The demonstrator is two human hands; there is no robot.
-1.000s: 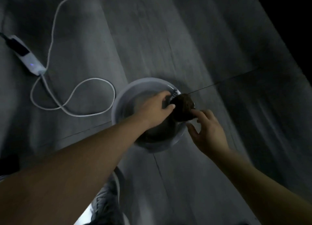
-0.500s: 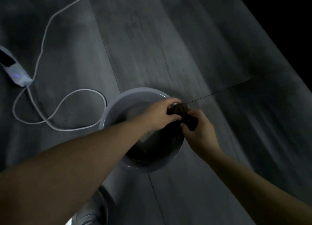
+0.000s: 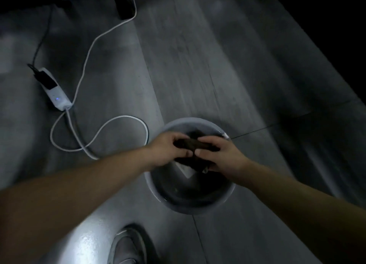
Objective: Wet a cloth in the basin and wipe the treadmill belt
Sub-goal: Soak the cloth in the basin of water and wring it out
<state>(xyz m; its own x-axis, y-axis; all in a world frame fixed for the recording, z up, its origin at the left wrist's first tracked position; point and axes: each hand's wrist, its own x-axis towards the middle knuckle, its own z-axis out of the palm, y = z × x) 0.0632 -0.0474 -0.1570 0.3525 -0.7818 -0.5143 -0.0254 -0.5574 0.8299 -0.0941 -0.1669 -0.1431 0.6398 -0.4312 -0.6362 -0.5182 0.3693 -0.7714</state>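
On the grey floor (image 3: 198, 65), a white cable (image 3: 118, 119) loops left of the round basin (image 3: 190, 209), and above the basin the left hand (image 3: 168, 150) and right hand (image 3: 219, 154), side by side, both grip the dark bunched cloth (image 3: 190, 145).

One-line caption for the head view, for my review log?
Left hand and right hand grip a dark bunched cloth over a round pale basin on grey floor, white power strip nearby.

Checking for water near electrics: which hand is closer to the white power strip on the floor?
Left. The left hand grips the cloth nearer the power strip; the right hand grips its far end. Both are over the basin.
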